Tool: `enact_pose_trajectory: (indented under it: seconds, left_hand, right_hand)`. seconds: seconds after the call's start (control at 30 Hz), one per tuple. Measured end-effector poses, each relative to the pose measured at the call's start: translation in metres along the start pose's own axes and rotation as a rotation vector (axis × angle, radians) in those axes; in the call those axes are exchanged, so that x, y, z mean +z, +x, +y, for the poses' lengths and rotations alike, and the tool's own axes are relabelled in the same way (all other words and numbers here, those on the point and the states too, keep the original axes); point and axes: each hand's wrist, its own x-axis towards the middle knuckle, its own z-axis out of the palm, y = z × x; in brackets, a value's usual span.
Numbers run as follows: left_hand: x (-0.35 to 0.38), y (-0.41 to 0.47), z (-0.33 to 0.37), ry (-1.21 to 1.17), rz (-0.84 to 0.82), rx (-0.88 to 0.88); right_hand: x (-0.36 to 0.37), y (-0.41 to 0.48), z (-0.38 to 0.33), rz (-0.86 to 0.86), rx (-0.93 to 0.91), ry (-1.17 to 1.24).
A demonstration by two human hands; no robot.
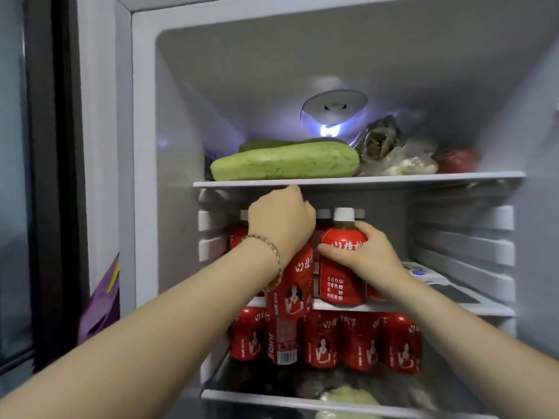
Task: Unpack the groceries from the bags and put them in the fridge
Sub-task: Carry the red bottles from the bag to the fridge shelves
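The fridge [142, 146] stands open in front of me. My left hand [281, 225] is closed over the top of a red-labelled juice bottle [292, 293] held just in front of the middle shelf [438, 308]; its cap is hidden under my fingers. My right hand [360, 255] grips a second red bottle [341, 264] with a white cap, standing on the middle shelf. More red bottles stand behind them, and a row of several [360, 343] fills the shelf below.
The top shelf [423, 178] carries a pale green gourd [284, 164], a darker one behind, bagged food [393, 152] and something red [456, 160]. A flat package [429, 276] lies right on the middle shelf. A purple bag [101, 300] hangs left of the fridge.
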Motion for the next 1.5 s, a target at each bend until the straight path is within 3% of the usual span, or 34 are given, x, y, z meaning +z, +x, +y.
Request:
enact_pose_trajectory:
  seconds: [0.2,0.37,0.5,0.63,0.73,1.1,1.27,1.43,1.5]
  left_hand:
    - [0.015,0.014,0.006,0.019,0.005,-0.028]
    - [0.047,-0.004,-0.007,-0.020,0.120,-0.066]
    - [0.083,-0.034,-0.033,0.085,-0.037,-0.019]
    - [0.095,-0.037,-0.047,0.069,-0.278,-0.245]
    - [0.094,-0.035,-0.046,-0.048,-0.276,-0.357]
    - [0.089,-0.042,-0.059,-0.253,-0.170,-0.310]
    - [0.077,-0.045,-0.070,-0.288,-0.230,-0.259]
    - [0.042,-0.063,-0.065,-0.059,-0.377,-0.207]
    - [0.027,-0.080,-0.053,-0.015,-0.386,-0.113]
  right_hand:
    - [0.015,0.002,0.011,0.039,-0.068,-0.095]
    - [0.023,0.005,0.028,0.010,-0.049,-0.334]
    - [0.030,0.005,0.030,-0.020,-0.014,-0.541]
    - [0.042,0.017,0.027,-0.023,0.092,-0.772]
    - [0.051,0.024,0.026,-0.084,0.191,-0.754]
    - [0.056,0.031,0.033,-0.054,0.192,-0.705]
    - [0.043,0.009,0.019,-0.004,0.150,-0.779]
    - [0.024,-0.051,-0.003,-0.083,-0.055,-0.939]
    - [0.015,-0.079,-0.013,-0.144,-0.053,-0.933]
